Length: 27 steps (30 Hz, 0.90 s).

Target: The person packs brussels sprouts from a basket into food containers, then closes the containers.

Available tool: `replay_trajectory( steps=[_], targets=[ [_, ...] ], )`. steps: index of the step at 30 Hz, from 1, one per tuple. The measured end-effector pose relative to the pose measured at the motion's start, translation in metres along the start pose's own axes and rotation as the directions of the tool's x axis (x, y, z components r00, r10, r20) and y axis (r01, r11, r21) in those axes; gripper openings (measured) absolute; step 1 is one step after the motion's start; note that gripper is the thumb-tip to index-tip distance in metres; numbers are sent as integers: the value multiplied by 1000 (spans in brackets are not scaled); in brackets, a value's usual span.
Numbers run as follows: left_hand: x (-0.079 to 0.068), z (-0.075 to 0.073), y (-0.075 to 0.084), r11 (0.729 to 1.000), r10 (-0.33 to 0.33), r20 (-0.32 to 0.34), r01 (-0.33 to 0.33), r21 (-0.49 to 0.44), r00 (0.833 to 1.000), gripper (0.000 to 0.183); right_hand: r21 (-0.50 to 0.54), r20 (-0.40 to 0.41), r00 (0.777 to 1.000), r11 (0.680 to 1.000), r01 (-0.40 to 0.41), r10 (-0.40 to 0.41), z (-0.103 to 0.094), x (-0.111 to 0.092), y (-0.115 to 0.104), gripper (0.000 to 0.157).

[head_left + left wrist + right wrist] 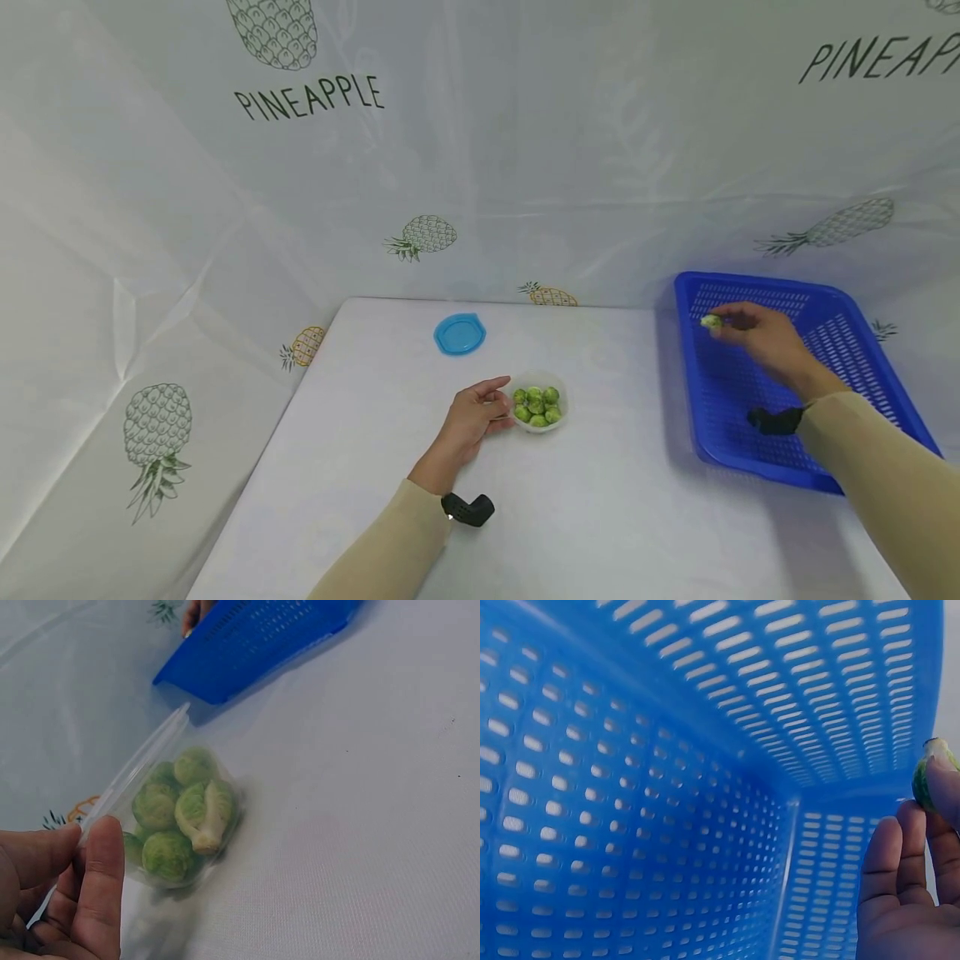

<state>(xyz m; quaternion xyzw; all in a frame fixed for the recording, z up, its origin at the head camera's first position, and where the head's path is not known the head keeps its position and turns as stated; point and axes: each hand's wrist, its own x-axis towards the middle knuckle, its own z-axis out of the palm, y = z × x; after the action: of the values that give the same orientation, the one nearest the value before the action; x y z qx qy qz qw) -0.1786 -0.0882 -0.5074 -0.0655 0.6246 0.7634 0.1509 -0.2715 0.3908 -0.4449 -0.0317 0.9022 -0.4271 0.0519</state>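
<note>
My left hand (467, 418) pinches the rim of a small clear plastic tub (142, 759) between thumb and fingers. Several green Brussels sprouts (536, 403) fill the tub, which stands on the white table. To the right, my right hand (768, 340) holds a single Brussels sprout (711, 322) at its fingertips, over the far left part of a blue basket (761, 280). The right wrist view shows that sprout (922, 787) at the right edge, pale stem end upward, with slotted basket walls beside the hand. No sprouts show in the visible part of the basket.
A light blue lid (460, 333) lies behind the tub on the white table (600, 500). The basket takes up the table's right side. A plastic sheet (570, 167) printed with pineapples hangs behind the table and along its left.
</note>
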Motion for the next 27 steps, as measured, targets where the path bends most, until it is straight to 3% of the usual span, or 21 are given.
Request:
replay_trajectory(
  steps=[27],
  targets=[
    [1, -1, -1, 1000, -3, 0, 3, -6, 1000, 50, 91, -71, 997, 995, 45, -39, 11, -21, -34, 53]
  ],
)
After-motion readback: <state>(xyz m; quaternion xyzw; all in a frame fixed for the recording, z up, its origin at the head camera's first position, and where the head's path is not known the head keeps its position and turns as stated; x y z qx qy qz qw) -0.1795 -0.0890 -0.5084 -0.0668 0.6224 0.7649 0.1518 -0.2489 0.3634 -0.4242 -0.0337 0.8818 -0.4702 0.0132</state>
